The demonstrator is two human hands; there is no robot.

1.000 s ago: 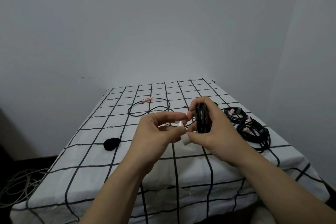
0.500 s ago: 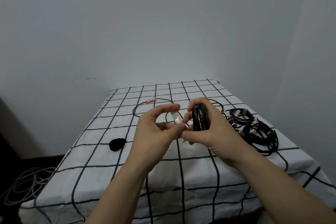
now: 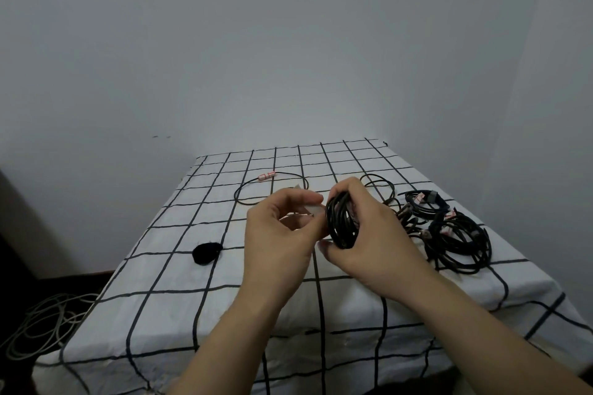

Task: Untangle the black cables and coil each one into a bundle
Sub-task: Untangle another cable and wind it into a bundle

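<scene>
My right hand (image 3: 369, 234) grips a coiled black cable bundle (image 3: 341, 221) above the middle of the table. My left hand (image 3: 279, 234) pinches a strip of clear tape (image 3: 313, 210) right beside the bundle's left side. A loose black cable (image 3: 253, 199) with a pink-tagged end (image 3: 266, 176) lies in a loop behind my hands. Another loose loop (image 3: 382, 184) shows behind my right hand. Several coiled black bundles (image 3: 455, 234) with pink tags lie at the right.
The table wears a white cloth with a black grid (image 3: 179, 266). A small black lump (image 3: 207, 253) lies on it to the left. Pale cables (image 3: 41, 327) lie coiled on the floor at the lower left. Grey walls close the back and right.
My left hand has brought the tape strip closer to the bundle. The small white roll seen under my fingers a second ago is out of sight. The camera shifted slightly.
</scene>
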